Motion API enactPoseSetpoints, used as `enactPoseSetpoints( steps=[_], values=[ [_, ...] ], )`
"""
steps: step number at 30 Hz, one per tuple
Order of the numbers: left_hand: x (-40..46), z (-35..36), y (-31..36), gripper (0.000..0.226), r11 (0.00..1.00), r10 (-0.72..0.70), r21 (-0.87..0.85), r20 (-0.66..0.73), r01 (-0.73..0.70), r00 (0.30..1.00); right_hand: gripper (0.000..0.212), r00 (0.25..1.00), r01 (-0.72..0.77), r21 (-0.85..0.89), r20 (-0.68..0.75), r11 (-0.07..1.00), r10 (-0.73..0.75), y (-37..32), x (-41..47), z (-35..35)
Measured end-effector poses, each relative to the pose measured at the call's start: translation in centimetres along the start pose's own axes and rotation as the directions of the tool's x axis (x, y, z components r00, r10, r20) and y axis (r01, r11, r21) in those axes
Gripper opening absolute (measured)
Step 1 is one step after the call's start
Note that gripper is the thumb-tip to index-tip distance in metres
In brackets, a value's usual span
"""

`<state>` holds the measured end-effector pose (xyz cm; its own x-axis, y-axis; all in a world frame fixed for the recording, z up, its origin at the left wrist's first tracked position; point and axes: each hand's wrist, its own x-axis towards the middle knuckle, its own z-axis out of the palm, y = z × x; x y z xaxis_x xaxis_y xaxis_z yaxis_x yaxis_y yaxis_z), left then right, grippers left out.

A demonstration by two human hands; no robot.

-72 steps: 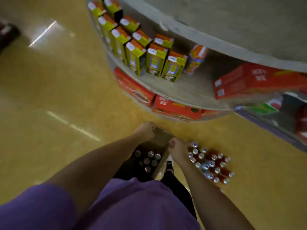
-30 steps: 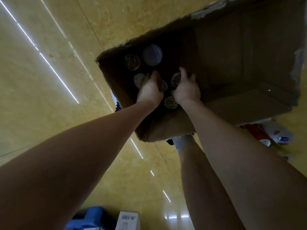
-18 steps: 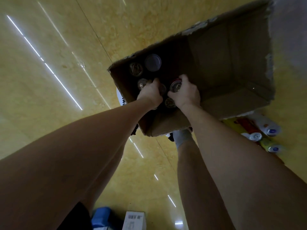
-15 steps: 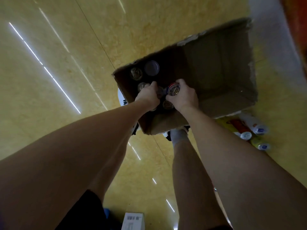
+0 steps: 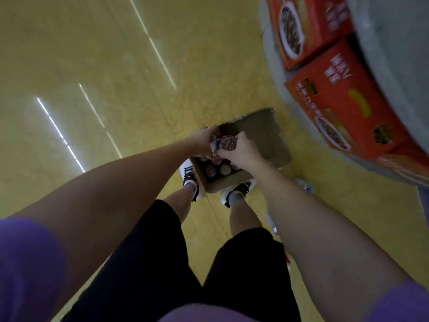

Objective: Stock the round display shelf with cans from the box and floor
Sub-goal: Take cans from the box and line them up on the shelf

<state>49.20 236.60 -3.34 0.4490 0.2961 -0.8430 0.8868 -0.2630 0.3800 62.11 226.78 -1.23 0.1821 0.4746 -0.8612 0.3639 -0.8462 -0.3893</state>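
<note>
- Both hands meet above the cardboard box point(image 5: 262, 135): the right hand point(image 5: 241, 151) curls its fingers round a can point(image 5: 228, 143) whose round top faces the camera, and the left hand point(image 5: 203, 141) is curled against a second can point(image 5: 214, 145) pressed beside it, mostly hidden.
- Directly beneath the hands, more cans point(image 5: 218, 169) stand upright in the near end of the box, between the person's shoes point(image 5: 189, 176); the far end looks bare.
- Up and to the right of the hands curves the round display shelf point(image 5: 394, 73), its lower tier carrying red cartons point(image 5: 343, 105).
- Judging by this, the right hand is the nearer to the shelf, so the held cans, long axes roughly upright, must travel rightward and upward.
- Another can point(image 5: 306, 185) lies on the floor point(image 5: 92, 66) just right of the right forearm.
</note>
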Motion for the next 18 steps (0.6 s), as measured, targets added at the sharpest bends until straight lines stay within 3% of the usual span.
enactPoseSetpoints(
  steps=[2,4,7,10,14,18],
  values=[
    [-4.1,-2.9,2.4,0.091,0.999,0.039,-0.011,0.028,-0.038,0.999,0.087,1.0,0.014,-0.008,0.012,1.0,-0.014,-2.6,-4.2,-3.1],
    [-7.8,-5.7,4.9,0.088,0.995,0.073,-0.065,0.026,-0.071,0.997,0.078,0.998,0.057,0.001,0.004,0.998,-0.057,-5.1,-8.4,-6.4],
    [-13.4,-10.2,8.8,0.08,0.98,0.138,-0.139,-0.059,-0.145,0.989,0.064,0.987,0.155,0.03,-0.047,0.987,-0.154,-8.7,-14.7,-11.2],
    [-19.1,-14.8,13.3,0.092,0.97,0.191,-0.126,-0.125,-0.206,0.974,0.071,0.97,0.234,0.043,-0.075,0.971,-0.23,-11.7,-20.5,-15.8],
    [-26.3,-19.8,18.2,0.103,0.954,0.251,-0.106,-0.22,-0.279,0.943,0.035,0.941,0.332,0.168,-0.124,0.928,-0.314,-14.9,-27.4,-20.4],
    [-31.5,-23.3,21.5,0.09,0.928,0.312,-0.077,-0.381,-0.366,0.871,0.032,0.909,0.414,0.336,-0.203,0.846,-0.364,-17.9,-32.2,-23.7]
  ],
)
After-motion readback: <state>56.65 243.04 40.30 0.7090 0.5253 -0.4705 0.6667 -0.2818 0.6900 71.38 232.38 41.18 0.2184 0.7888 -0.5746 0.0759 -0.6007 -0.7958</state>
